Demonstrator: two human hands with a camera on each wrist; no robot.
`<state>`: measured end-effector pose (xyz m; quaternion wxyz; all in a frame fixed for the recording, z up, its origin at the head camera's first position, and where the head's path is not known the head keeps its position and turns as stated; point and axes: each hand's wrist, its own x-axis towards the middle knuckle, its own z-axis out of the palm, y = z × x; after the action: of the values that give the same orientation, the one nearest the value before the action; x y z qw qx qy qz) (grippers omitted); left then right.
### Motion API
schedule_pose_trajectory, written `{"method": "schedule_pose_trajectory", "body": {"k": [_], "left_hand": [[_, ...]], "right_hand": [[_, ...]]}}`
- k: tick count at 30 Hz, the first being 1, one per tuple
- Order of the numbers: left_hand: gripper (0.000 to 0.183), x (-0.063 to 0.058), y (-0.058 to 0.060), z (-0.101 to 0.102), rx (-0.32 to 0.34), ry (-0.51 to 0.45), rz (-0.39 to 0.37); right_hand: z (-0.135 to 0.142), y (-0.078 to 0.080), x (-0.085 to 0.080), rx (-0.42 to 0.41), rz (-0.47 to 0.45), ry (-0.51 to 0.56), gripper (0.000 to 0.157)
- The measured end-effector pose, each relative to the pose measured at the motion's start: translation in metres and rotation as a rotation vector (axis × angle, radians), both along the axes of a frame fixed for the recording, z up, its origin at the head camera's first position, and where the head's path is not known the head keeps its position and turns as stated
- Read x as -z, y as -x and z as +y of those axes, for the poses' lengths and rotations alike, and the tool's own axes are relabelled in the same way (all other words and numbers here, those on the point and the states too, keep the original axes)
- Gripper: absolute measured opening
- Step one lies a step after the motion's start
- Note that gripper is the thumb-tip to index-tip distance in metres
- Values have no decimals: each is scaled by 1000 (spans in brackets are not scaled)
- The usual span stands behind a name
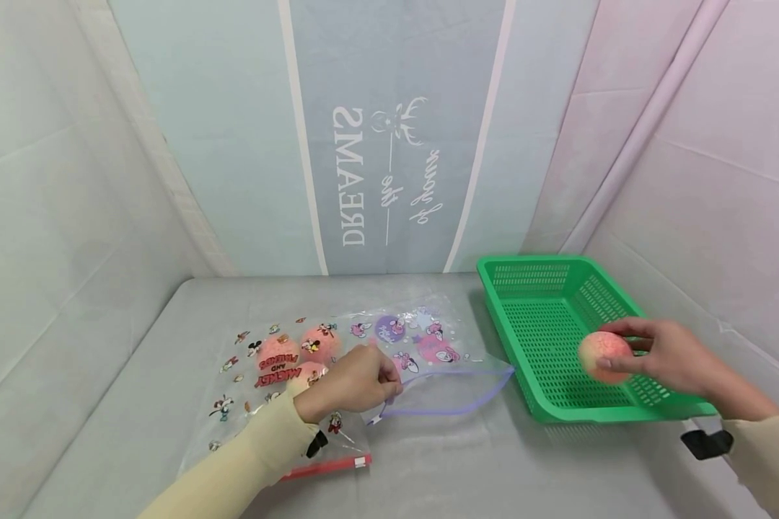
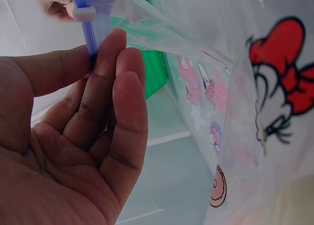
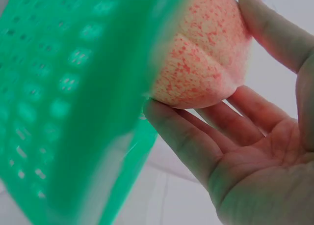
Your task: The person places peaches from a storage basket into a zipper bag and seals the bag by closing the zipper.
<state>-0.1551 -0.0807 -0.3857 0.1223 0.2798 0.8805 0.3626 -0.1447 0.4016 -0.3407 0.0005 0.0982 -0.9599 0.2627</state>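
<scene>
My right hand (image 1: 671, 360) holds a pink and yellow peach (image 1: 605, 357) over the green basket (image 1: 535, 396). In the right wrist view the thumb and fingers curl around the peach (image 3: 196, 58), and the basket's rim (image 3: 108, 87) hides part of it. My left hand (image 1: 360, 382) pinches the purple zip edge (image 2: 90, 36) of a clear printed slider bag (image 1: 451, 393) between thumb and fingers. That bag lies on the table with its mouth spread toward the basket. Beneath the left forearm, a second clear bag with a red zip (image 1: 324, 467) holds several peaches (image 1: 278, 353).
The basket stands at the right of the grey table (image 1: 441, 461), beside the right fabric wall (image 1: 720, 238). A printed cloth backdrop (image 1: 389, 58) rises behind the table. The left fabric wall (image 1: 91, 238) borders the other side.
</scene>
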Motion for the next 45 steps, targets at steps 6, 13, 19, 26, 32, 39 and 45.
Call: {"method": "schedule_pose_trajectory", "body": {"k": [6,13,19,26,32,39,45], "left_hand": [[20,0,0,0,4,-9,6],[20,0,0,0,9,-7,31],[22,-2,-1,1,5,1,34],[24,-3,-1,2,1,1,19],[23,-1,0,1,5,-5,25],[19,2,1,1,2,-16,15],[18,2,2,0,-3,-25,0]], "right_hand": [[-15,-7,-12,14,44,43,60],[-37,-16,-15,20,134,142,52],[-63,-26,-14,-1,140,260,49],[-93,-38,-11,-24,121,380,49],[-116,-46,-2,-69,134,479,51],[-142,-52,9,-117,140,582,54],[-165,-54,22,-133,168,605,54]]}}
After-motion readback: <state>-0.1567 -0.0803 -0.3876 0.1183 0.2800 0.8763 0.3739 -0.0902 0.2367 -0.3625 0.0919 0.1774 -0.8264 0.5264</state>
